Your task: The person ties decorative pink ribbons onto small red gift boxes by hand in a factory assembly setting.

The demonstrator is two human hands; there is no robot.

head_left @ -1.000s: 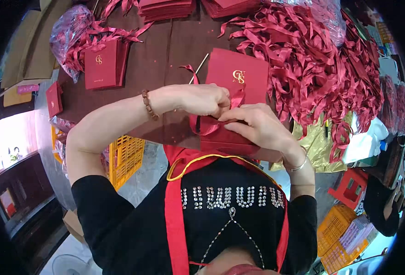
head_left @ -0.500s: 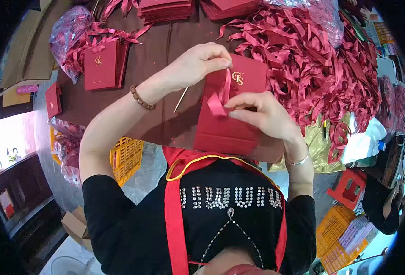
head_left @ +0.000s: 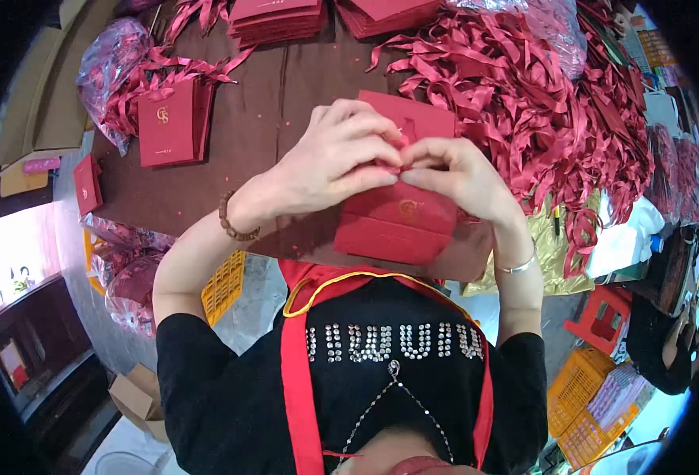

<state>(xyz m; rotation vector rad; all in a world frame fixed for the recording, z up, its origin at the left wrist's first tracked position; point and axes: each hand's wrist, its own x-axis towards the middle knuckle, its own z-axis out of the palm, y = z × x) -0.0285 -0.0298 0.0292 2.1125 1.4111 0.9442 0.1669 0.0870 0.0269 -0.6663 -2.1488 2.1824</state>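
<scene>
A red paper gift bag point(head_left: 397, 236) with a gold logo lies on the brown-covered table in front of me. Above its middle, my left hand point(head_left: 337, 154) and my right hand point(head_left: 464, 178) meet fingertip to fingertip. Both are closed in a pinch on a red satin ribbon point(head_left: 397, 158), of which only a little shows between the fingers. The fingers hide most of the ribbon and part of the bag. Whether the ribbon is knotted cannot be seen.
A large heap of red ribbons point(head_left: 515, 111) lies right of the bag. Stacked red bags point(head_left: 278, 22) stand at the back, with more bags point(head_left: 166, 131) at left beside a plastic bag point(head_left: 112, 71). The brown tabletop point(head_left: 254, 119) ends just before my apron.
My left hand has come down to meet my right hand, and the ribbon's hanging end is now mostly hidden. The bag's logo now shows lower, below my hands.
</scene>
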